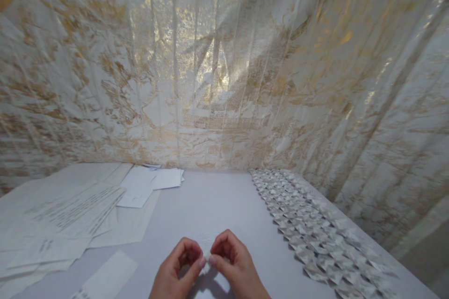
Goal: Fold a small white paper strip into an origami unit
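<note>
At the front middle of the table, my left hand (179,267) is closed, its thumb and fingertips pinching one side of a small white paper piece (206,256). Across from it, my right hand (235,262) pinches the other side of that piece. Most of the piece is covered by the fingers, so its exact shape cannot be made out. To the left of my left hand lies a flat paper strip (109,274) with some print at its lower end.
Printed sheets (70,215) overlap on the left of the table (213,201). Blank white slips (138,189) lie at the back left. Rows of small folded paper pieces (308,224) run along the right side. A shiny gold and white curtain (210,79) hangs behind.
</note>
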The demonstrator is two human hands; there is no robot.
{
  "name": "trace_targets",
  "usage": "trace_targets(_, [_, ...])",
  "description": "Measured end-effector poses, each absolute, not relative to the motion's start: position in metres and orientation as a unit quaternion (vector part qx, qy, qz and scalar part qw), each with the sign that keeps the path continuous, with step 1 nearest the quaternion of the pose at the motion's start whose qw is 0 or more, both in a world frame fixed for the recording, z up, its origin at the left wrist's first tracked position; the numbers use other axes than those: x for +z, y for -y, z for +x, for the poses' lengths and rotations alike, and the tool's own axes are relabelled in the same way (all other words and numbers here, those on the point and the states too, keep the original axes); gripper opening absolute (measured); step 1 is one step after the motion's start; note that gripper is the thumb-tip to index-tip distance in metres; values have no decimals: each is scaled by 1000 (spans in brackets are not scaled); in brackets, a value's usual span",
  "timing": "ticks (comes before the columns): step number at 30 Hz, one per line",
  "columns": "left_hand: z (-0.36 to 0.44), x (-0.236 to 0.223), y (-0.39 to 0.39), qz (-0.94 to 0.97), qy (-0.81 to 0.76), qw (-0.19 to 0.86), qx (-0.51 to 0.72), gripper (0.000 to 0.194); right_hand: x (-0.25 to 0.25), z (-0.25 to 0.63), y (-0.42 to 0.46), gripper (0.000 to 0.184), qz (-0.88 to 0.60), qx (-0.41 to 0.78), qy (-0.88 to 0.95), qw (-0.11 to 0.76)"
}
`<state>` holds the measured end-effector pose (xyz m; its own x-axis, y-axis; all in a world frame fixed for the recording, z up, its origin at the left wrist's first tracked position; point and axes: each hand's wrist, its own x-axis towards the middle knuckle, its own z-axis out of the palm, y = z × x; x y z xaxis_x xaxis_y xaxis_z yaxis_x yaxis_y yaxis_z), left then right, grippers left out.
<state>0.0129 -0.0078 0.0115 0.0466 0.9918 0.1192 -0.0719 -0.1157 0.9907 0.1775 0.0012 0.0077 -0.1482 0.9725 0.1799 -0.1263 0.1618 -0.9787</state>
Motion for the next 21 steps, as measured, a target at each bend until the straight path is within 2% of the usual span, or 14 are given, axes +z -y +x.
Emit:
trace_targets(7, [14,7,6,480,-417,543,549,38,6,177,-1,27,-357,544,561,511])
trace_targets(12, [14,11,6,489,-438,514,552,39,-4,177,-4,34,-351,573,536,511])
trace_targets(15, [14,14,6,493,-449,505,548,41,-7,175,-5,36,-361,550,565,498])
trace_targets(17, [14,13,7,499,-443,513,539,39,-6,175,-2,31,-370,508,591,506])
trace_targets(21, [17,8,10,560,-417,490,522,37,1,180,3,4,-407,388,659,500])
